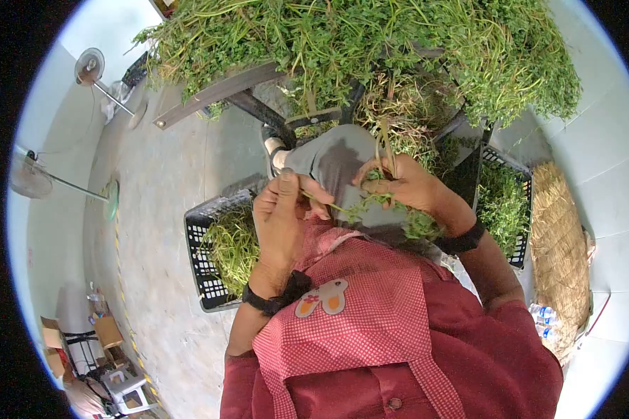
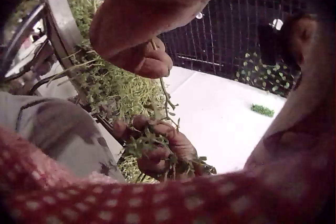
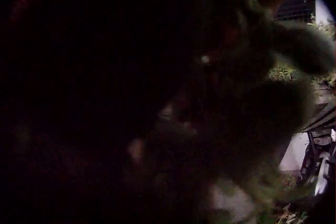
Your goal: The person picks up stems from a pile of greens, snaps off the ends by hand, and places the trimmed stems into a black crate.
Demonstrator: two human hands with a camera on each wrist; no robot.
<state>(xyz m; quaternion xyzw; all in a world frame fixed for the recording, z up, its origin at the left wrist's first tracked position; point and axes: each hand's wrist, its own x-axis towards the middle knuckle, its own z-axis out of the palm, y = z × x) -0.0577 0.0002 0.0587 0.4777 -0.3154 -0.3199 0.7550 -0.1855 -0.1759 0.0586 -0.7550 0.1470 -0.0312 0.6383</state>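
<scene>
Over the lap, my left hand (image 1: 278, 220) pinches a thin green stem (image 1: 321, 200) between thumb and fingers. The stem (image 2: 167, 97) runs down toward the other hand in the left wrist view. My right hand (image 1: 421, 187) grips a small bunch of leafy sprigs (image 1: 421, 225), its leaves hanging below the palm and pale stems (image 1: 386, 143) sticking up past the fingers. Leaves (image 2: 149, 145) also spill over the right fingers in the left wrist view. Dark blur covers most of the right wrist view, hiding the right hand's grip there.
A large heap of leafy greens (image 1: 370, 42) lies on a raised stand in front. Black crates hold stems (image 1: 234, 244) at the left and greens (image 1: 503, 202) at the right. Beyond the right crate stands a woven straw roll (image 1: 559, 244). Fans (image 1: 89, 68) stand far left.
</scene>
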